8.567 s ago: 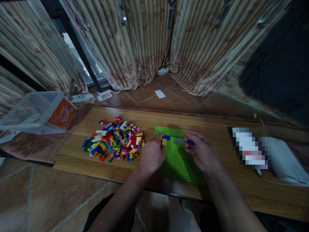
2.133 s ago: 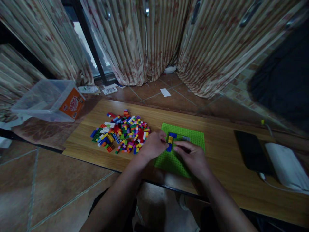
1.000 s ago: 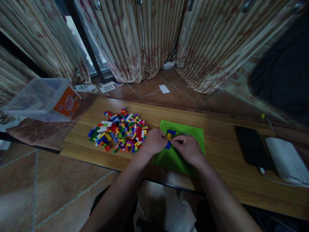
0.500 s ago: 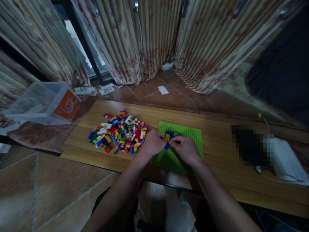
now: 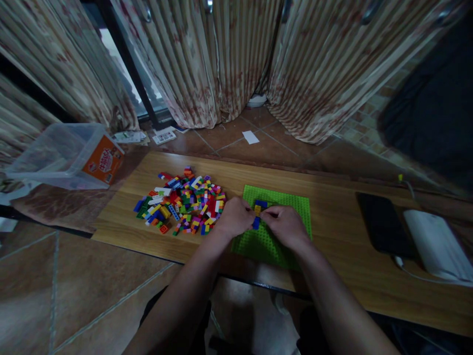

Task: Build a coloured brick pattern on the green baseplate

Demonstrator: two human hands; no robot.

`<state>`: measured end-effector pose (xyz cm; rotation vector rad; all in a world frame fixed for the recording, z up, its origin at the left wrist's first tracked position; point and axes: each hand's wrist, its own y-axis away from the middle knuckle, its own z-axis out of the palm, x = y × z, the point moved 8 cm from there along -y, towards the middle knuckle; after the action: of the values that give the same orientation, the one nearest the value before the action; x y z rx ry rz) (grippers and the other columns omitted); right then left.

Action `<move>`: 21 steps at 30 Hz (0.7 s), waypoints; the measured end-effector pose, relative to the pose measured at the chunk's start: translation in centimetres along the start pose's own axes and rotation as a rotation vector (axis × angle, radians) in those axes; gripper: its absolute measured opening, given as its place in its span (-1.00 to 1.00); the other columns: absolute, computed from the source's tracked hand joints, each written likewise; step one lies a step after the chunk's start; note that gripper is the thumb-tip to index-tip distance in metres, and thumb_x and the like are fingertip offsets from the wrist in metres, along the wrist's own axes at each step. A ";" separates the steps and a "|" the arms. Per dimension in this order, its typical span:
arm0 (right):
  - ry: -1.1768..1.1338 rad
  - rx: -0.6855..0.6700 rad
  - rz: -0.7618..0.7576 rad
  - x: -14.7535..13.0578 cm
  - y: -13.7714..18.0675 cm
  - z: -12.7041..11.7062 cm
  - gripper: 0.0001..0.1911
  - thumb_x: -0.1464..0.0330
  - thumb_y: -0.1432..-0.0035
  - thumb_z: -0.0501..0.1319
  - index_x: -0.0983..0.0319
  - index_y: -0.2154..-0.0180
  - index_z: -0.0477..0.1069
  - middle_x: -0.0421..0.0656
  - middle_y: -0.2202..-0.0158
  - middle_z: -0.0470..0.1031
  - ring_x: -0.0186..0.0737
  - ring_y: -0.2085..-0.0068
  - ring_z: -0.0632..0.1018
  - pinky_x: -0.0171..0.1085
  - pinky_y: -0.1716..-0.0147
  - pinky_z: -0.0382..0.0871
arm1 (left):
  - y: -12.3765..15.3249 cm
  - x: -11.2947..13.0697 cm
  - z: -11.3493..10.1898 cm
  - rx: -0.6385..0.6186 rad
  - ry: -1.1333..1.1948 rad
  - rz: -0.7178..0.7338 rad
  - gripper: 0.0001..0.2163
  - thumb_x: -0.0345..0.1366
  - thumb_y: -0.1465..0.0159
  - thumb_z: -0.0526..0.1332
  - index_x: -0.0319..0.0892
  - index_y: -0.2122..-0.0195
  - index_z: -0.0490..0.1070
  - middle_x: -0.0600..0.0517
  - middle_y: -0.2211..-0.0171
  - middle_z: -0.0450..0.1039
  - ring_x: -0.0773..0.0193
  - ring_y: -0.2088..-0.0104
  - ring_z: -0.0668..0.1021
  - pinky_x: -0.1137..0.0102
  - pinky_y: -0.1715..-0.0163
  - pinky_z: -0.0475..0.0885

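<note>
A green studded baseplate (image 5: 271,250) lies flat on the wooden table in front of me. On its upper left part a yellow toy brick (image 5: 257,209) sits between a blue brick (image 5: 260,202) on the far side and another blue brick (image 5: 255,224) on the near side. My left hand (image 5: 237,217) is closed, with its fingertips against the yellow brick's left side. From the right, my right hand (image 5: 287,226) pinches at the same brick with thumb and forefinger. The fingers partly cover the bricks, so exact contact is hard to see.
Left of the baseplate spreads a pile of loose coloured bricks (image 5: 185,202) on the table (image 5: 332,212). A clear plastic bin (image 5: 55,158) with an orange label stands beyond the left end. To the right lie a black phone (image 5: 384,224) and a white device (image 5: 436,244) with a cable.
My right fingers have shifted very slightly up and right beside the yellow brick. My left hand stays nearly in place. The bricks look the same.
</note>
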<state>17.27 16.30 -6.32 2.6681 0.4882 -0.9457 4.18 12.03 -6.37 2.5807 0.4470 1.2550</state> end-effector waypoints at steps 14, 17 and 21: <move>0.036 -0.019 0.049 -0.3 0.1 0.1 -0.73 0.28 -0.14 0.15 0.15 0.36 0.64 -0.13 0.34 0.67 -0.12 0.29 0.62 -0.25 0.34 0.31 | 0.4 1.0 -0.4 0.045 -0.129 0.007 -0.74 -0.46 -0.17 0.10 -0.23 0.56 0.54 0.01 0.64 0.49 0.30 0.52 0.54 0.49 0.46 0.40; 0.012 -0.032 0.026 -0.3 0.1 0.2 -0.73 0.29 -0.12 0.15 0.16 0.37 0.64 -0.13 0.37 0.66 -0.13 0.32 0.61 -0.25 0.35 0.29 | 0.7 1.2 -0.6 0.094 -0.130 0.022 -0.75 -0.46 -0.18 0.11 -0.23 0.55 0.54 0.01 0.64 0.48 0.29 0.51 0.54 0.49 0.46 0.38; -0.156 0.010 -0.023 0.1 0.3 -0.3 -0.71 0.22 -0.10 0.18 0.21 0.39 0.62 -0.14 0.45 0.61 -0.18 0.41 0.54 -0.25 0.38 0.27 | 1.4 1.1 -0.9 0.123 -0.088 0.083 -0.75 -0.45 -0.22 0.11 -0.23 0.54 0.52 0.01 0.62 0.48 0.30 0.51 0.53 0.49 0.48 0.35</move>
<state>17.61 16.18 -6.11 2.5765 0.4814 -1.1550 4.34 11.17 -4.57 2.7711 0.4156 1.1685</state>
